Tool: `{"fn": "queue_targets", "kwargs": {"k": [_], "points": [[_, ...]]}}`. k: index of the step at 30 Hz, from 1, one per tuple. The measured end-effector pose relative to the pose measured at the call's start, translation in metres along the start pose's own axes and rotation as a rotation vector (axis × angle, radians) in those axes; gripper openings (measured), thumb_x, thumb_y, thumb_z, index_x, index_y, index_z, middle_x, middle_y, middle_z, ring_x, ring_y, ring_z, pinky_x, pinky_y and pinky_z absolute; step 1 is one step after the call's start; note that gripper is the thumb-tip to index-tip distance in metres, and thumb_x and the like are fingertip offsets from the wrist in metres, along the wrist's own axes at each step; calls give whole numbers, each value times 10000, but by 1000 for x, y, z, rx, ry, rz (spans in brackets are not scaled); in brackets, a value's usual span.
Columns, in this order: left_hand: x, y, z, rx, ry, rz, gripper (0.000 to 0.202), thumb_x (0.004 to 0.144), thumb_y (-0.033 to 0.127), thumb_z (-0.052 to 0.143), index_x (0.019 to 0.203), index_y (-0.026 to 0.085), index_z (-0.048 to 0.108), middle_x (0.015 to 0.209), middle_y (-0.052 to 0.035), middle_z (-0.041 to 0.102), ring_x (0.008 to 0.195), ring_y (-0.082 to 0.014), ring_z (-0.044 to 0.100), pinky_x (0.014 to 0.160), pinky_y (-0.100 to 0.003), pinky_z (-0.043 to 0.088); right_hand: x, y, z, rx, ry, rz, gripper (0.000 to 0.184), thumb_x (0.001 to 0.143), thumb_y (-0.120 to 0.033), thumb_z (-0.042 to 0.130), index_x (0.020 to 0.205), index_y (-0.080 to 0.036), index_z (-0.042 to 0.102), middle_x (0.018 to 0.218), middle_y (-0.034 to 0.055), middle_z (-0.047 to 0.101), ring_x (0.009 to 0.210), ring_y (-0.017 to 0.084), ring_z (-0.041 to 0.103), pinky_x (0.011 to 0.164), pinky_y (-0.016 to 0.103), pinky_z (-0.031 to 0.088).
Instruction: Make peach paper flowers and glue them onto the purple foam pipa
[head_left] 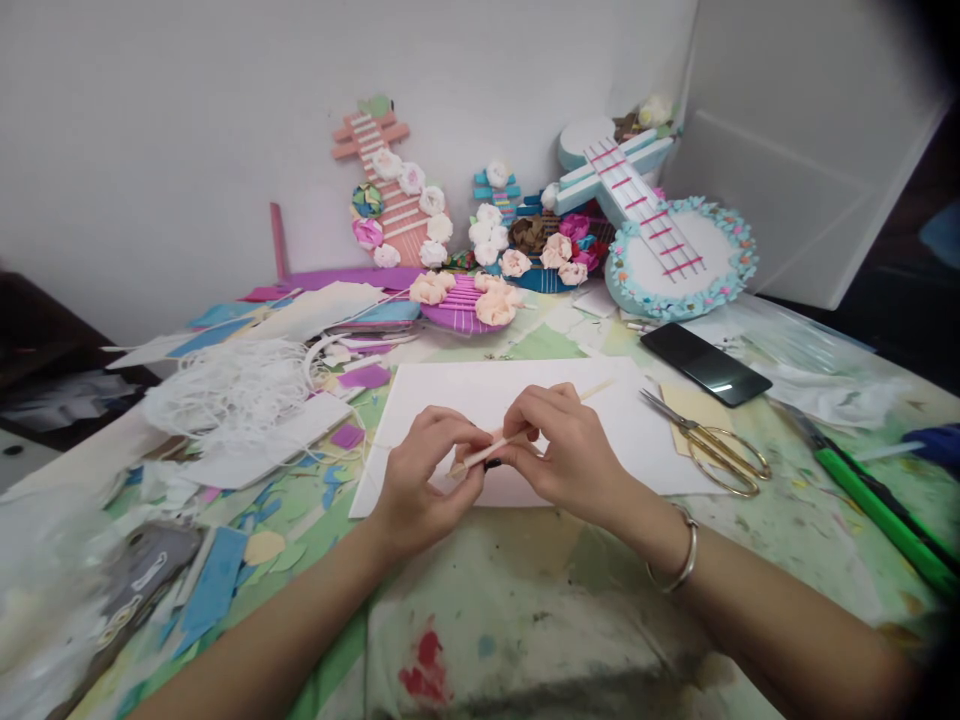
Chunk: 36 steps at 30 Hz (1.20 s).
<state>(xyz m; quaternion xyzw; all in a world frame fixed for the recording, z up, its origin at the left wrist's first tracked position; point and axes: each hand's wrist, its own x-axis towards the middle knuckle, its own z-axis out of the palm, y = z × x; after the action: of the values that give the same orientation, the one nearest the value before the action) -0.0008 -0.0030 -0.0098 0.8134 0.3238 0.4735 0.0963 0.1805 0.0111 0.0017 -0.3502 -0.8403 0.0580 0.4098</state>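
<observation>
Just above a white sheet or board [442, 385], my two hands meet over a thin pale stick [480, 455]. My left hand [431, 475] pinches its near end between thumb and fingers, where something pale seems to be wrapped. My right hand [559, 440] is closed on it a little farther along, fingertips almost touching those of the left. The far end of the stick shows beyond the right hand, slanting up to the right. Fingers hide the middle of it, so I cannot tell whether it is wood or rolled paper. A bracelet circles my right wrist.
Gold-handled scissors [705, 440], a black phone [705, 362] and a green cutter [877, 510] lie to the right. On the left are tangled white cord [232, 390], paper scraps and another phone [142, 580]. Flower-trimmed craft instruments [679, 255] stand along the back wall.
</observation>
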Motion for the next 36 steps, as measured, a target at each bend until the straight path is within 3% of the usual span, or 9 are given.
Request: {"fn": "queue_targets", "kwargs": {"k": [7,21,29,36], "points": [[0,4,-3,-13,-6,29,257,735,57,563,956,177,613,818,-67,652,861,-225,560,750,-371,481,-1,0,0,-68,2,-31,173,824,-201,615,753,-190,457,717,-2,564,672,134,484,696,308,295],[-2,1,-1,83,77,6,164,793,86,617,930,172,642,837,-64,660,827,-176,615,696,-299,517,-1,3,2,-96,77,-50,185,851,-201,575,749,-196,421,707,-3,542,688,141,494,713,315,303],[-4,-1,-1,116,131,39,211,786,58,627,953,187,634,852,-49,660,858,-172,617,748,-308,537,3,2,-9,-113,-83,-47,100,842,-257,560,822,-181,498,829,32,579,791,172,510,740,339,284],[-3,-4,-1,167,178,52,210,780,74,640,941,207,646,819,-21,665,864,-163,611,719,-274,530,3,6,-7,-157,-79,-8,139,867,-301,539,817,-174,511,811,38,581,790,180,514,731,342,269]]}}
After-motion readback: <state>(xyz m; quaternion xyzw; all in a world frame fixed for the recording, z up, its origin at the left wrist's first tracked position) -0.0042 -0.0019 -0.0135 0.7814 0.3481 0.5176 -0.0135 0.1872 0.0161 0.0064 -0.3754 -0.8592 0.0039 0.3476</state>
